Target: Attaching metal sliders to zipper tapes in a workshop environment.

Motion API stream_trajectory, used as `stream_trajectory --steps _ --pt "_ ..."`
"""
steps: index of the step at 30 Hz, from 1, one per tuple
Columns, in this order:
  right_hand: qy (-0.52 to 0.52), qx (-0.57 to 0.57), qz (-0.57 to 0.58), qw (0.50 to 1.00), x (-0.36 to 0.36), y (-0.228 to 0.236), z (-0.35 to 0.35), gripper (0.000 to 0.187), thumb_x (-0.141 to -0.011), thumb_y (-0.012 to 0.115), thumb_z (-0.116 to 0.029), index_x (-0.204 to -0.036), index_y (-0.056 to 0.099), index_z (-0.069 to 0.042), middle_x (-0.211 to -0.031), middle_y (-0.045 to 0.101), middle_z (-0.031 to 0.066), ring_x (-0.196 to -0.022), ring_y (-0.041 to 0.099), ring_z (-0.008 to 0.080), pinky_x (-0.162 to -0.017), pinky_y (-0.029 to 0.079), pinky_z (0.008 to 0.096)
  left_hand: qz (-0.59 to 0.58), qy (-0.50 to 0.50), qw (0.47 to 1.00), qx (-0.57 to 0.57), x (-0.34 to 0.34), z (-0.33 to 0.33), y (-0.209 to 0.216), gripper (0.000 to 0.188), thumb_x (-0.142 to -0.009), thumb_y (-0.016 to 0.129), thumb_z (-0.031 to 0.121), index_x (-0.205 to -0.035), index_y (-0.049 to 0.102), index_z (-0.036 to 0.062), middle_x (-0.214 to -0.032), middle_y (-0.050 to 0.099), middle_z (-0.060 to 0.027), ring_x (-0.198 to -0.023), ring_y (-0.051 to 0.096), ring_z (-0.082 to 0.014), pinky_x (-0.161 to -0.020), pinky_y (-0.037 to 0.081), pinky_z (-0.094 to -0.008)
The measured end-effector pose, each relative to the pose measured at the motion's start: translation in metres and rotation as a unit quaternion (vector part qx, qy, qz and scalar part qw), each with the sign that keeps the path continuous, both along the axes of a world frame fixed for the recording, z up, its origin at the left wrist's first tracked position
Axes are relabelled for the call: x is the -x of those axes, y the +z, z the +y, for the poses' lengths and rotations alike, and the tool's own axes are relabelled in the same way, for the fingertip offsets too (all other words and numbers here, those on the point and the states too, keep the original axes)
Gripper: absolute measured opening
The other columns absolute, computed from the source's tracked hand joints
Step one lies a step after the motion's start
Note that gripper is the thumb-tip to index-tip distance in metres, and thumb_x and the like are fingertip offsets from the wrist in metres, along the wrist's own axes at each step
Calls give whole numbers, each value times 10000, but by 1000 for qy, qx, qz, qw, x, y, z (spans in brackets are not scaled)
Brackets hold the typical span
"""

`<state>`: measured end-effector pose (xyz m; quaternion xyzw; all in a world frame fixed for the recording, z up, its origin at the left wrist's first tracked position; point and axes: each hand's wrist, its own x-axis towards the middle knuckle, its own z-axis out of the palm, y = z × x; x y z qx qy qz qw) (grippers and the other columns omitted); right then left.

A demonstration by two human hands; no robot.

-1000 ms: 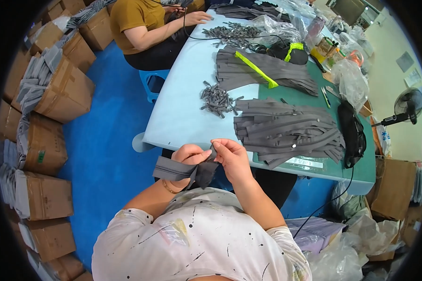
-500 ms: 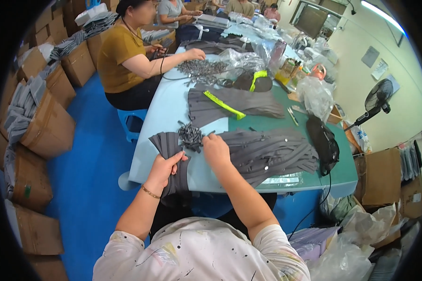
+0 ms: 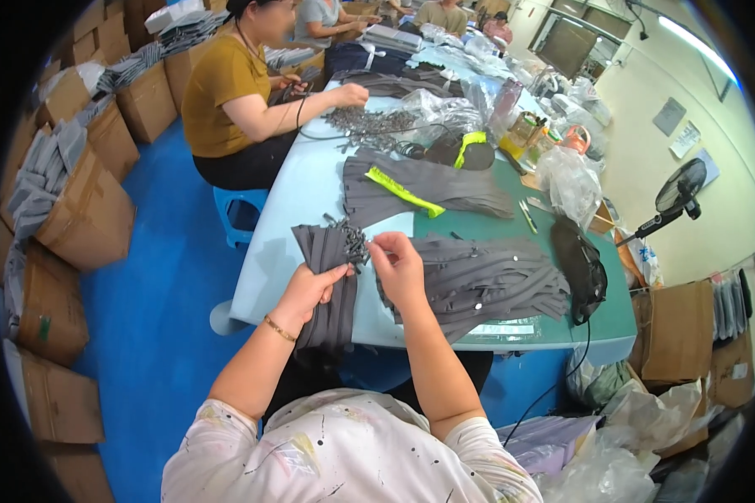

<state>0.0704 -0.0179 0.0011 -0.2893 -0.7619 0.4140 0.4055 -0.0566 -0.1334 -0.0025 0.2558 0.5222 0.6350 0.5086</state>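
My left hand (image 3: 312,289) is closed round a bundle of long dark grey strips (image 3: 334,314) that look like zipper tapes. The bundle's far end fans out over the pale blue tabletop, and its near end hangs past the front edge. Right beside it lies a small heap of dark grey pieces (image 3: 356,241), which resemble zipper pulls. My right hand (image 3: 401,267) is at the right side of this heap, thumb and fingertips pinched together. What the pinch holds is too small to make out. More loose grey strips (image 3: 486,277) lie spread to the right.
Beyond are another grey stack with a neon yellow strip (image 3: 402,193), a larger heap of small pieces (image 3: 369,124) and clear plastic bags. A black bag (image 3: 580,268) and a fan (image 3: 679,189) stand right. A co-worker in mustard (image 3: 226,92) sits left, near cardboard boxes (image 3: 88,205).
My left hand has shifted the bundle right, so it now covers part of the small heap. My right hand has moved slightly right, its fingers pinched. The whole view has shifted a little.
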Motion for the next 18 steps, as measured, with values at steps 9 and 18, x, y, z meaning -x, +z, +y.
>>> stream_trajectory --steps 9,18 --pt "194 473 254 821 -7 -14 -14 211 -916 529 -162 -1072 585 -31 -827 593 11 -748 559 82 -672 453 206 17 -6 1000 -12 3 -2 -4 173 -814 652 159 -915 634 21 -787 652 -51 -443 383 -30 -396 286 -185" --pt "202 429 246 845 -5 -32 -25 192 -906 522 -96 -1079 574 -32 -911 615 42 -806 574 105 -725 449 231 11 -15 1000 -15 4 -9 -12 148 -801 658 136 -902 629 32 -778 634 -16 -460 387 -29 -407 284 -183"
